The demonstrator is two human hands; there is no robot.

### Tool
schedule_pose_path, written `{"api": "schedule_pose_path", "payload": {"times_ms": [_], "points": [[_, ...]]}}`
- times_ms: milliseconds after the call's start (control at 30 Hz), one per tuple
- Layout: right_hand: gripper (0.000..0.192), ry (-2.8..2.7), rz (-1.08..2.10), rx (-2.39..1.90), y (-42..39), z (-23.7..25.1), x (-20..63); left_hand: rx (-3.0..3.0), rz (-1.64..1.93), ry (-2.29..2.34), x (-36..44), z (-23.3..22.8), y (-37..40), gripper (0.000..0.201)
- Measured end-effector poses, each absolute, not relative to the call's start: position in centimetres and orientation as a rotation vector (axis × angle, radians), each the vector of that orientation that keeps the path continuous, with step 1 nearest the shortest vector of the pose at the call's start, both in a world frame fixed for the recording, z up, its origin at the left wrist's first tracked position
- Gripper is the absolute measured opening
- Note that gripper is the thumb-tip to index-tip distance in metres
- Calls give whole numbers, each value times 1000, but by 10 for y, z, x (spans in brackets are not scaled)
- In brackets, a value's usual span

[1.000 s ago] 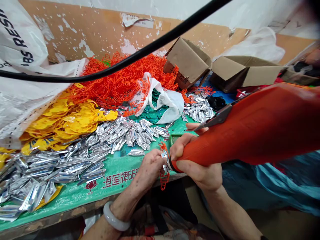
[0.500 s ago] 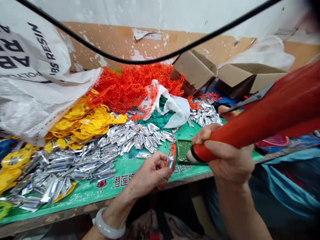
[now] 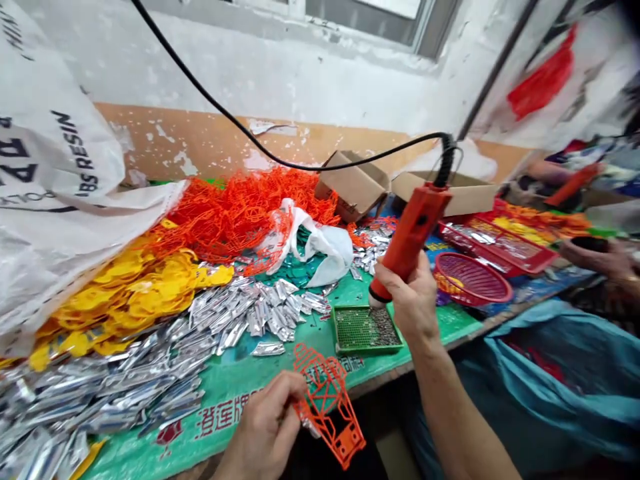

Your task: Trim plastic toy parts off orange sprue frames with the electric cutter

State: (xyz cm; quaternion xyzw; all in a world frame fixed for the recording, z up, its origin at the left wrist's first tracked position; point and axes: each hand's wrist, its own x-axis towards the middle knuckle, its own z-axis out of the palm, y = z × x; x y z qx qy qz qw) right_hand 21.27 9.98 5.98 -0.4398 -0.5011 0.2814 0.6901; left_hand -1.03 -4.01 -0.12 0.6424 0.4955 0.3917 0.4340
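Busy table (image 3: 240, 373) w/ a green cover, seen from above. Left hand (image 3: 273, 423) pinches the left edge of an orange plastic frame (image 3: 326, 398) betw. thumb & fingers, tilted at the table's near edge; a silver piece (image 3: 310, 427) shows by the fingertips, can't tell if it's fixed on. Right hand (image 3: 415, 307) is wrapped round the lower body of an orange corded tool (image 3: 407, 237), nose down at the far rim of a green tray (image 3: 370, 349) w/ small grey bits; contact unclear. Frame looks v. light, thin & springy, prob. easy to bend or snap at the narrow bars, so best held by an outer edge or the solid end plate. Tool is prob. rigid, heavier & smooth, needing a full-hand grip approx. mid-body, w/ some cable drag
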Motion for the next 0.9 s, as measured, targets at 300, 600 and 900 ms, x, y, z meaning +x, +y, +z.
{"api": "schedule_pose_path", "payload": {"times_ms": [300,600,900], "points": [[36,-1373,577,-1541,168,8,269,1038,1142,1272,-16,-9,-30,34],[33,-1797,567,-2054,218,-21,232,977,1179,1276,-9,-25,-20,29],[29,-1748,654,-2012,193,2,234,784,1286,1234,-7,-19,-11,29]]}}
